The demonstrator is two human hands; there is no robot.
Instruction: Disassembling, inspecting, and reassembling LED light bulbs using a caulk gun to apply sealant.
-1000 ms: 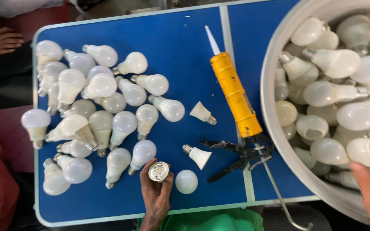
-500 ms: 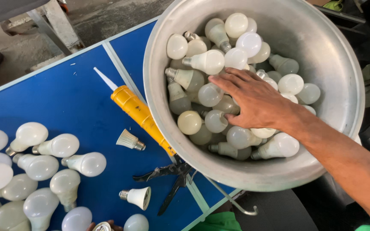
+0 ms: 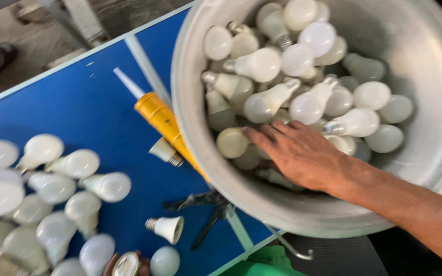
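Reaching down into the big metal bowl (image 3: pixel 436 168), the right hand (image 3: pixel 297 153) lay palm-down on the heap of white bulbs (image 3: pixel 292 82), fingers spread and flat, closed on nothing yet. At the bottom edge the left hand (image 3: pixel 126 266) was mostly hidden; it pinched a round bulb base (image 3: pixel 127 264). Beyond it, loose bulbs (image 3: pixel 52 179) lay on the blue table (image 3: pixel 78 107), an orange caulking gun (image 3: pixel 164 122) beside the bowl. Curling the fingers round one bulb's globe would probably lift it cleanly.
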